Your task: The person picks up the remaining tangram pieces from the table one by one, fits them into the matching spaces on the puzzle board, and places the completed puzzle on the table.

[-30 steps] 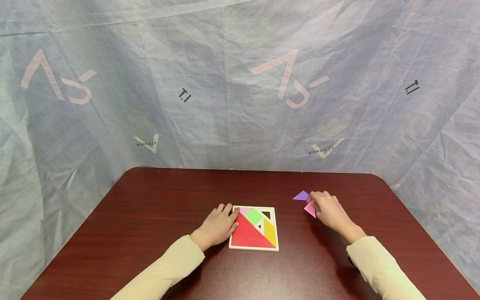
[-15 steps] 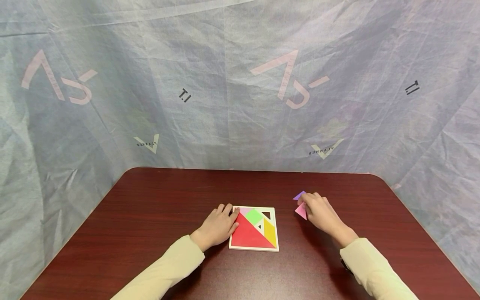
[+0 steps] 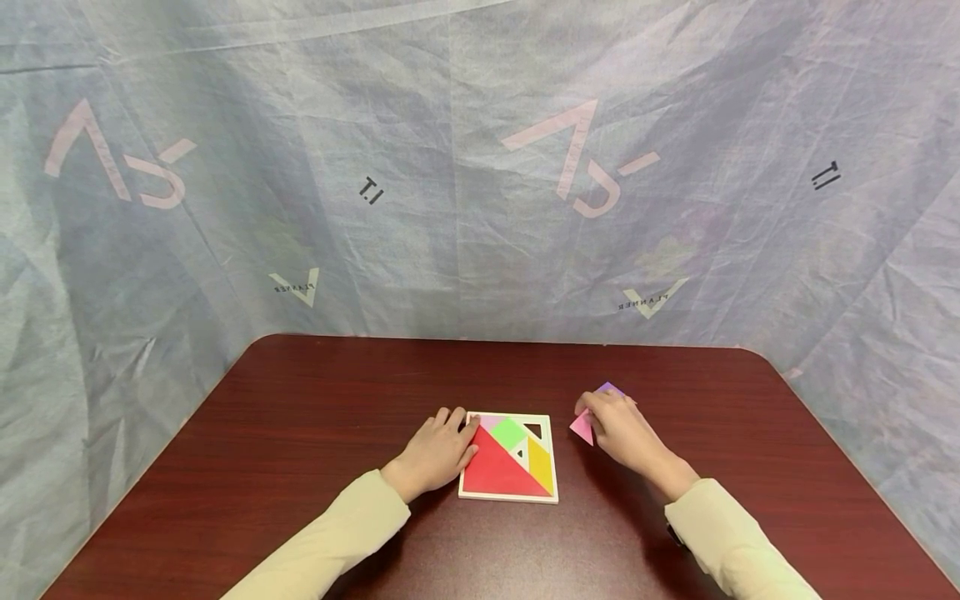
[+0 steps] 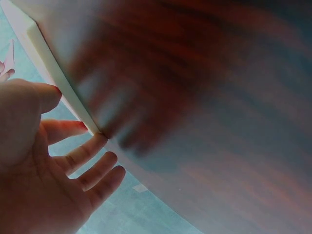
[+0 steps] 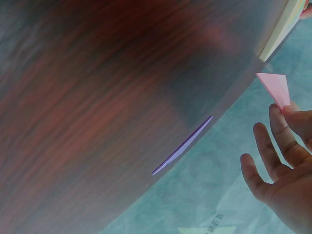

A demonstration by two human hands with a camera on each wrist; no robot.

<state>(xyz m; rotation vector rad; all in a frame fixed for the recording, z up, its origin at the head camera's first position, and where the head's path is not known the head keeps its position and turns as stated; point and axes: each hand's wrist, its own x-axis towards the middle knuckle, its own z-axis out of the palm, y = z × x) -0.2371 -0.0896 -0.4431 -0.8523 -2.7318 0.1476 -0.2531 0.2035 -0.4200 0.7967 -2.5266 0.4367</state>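
A square tangram board [image 3: 508,500] with a white frame lies mid-table. In it sit a red triangle [image 3: 495,471], a green square [image 3: 509,432], a yellow parallelogram [image 3: 540,467] and a lilac piece [image 3: 491,422]; two triangular spots show white with dark holes. My left hand [image 3: 433,450] rests at the board's left side, its fingertips touching the frame [image 4: 63,83]. Right of the board, my right hand [image 3: 624,429] pinches a pink triangle [image 5: 277,87] by one corner between thumb and index finger, raised above the table. A purple triangle [image 5: 183,146] lies behind that hand, partly hidden in the head view.
The dark red wooden table [image 3: 315,392] has rounded far corners. A grey printed cloth [image 3: 450,208] hangs behind it and along both sides.
My right hand has moved left toward the board with the pink triangle, passing in front of the purple triangle. The left hand and the board have stayed put.
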